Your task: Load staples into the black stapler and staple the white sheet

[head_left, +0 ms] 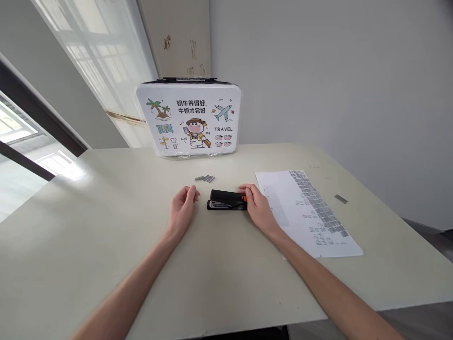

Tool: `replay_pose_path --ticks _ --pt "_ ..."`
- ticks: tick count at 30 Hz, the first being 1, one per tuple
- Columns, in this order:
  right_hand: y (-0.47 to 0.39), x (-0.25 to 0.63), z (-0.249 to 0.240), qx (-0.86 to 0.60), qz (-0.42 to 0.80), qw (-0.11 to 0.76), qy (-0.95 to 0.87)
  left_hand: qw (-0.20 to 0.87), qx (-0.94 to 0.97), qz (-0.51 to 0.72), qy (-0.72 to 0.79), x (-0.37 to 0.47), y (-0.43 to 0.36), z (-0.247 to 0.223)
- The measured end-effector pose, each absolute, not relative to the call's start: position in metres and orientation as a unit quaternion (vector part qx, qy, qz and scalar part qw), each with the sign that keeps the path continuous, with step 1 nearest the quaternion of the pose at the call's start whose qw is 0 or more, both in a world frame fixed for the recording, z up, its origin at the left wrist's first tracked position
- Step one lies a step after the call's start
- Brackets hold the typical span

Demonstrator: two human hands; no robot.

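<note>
While the right grip (pixel 261 208) clasps its rear, the crosswise stapler (pixel 226 196) points left; left grip's (pixel 181 208) hold unclear.

Daylight from a window (pixel 17 123) falls across a pale table (pixel 88 226) beside grey walls (pixel 329 75).

The camera I wear on my head looks forward and down across the table (pixel 198 283), from above its near edge, so my forearms (pixel 141 276) reach in from the bottom of the view to my hands (pixel 182 210) near its middle. It sees the tabletop at a slant, with my hands fairly close, the upright white case (pixel 193 120) farther off and facing me, and the grey wall (pixel 336 85) behind.
</note>
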State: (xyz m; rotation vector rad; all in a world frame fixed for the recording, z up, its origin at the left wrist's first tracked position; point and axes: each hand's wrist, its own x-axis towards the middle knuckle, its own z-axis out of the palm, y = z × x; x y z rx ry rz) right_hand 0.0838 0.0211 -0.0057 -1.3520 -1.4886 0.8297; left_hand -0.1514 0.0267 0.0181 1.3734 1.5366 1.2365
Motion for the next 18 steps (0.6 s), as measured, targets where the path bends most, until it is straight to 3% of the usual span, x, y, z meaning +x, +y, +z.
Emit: replay_pose_path --ticks 10,18 --pt "0.02 0.082 -0.005 -0.554 0.34 0.457 -0.607 0.315 0.516 0.493 0.626 -0.154 0.031 0.011" --pt "0.02 0.092 0.0 -0.5 0.276 0.345 -0.745 0.448 0.465 0.568 0.511 -0.15 0.032 0.009"
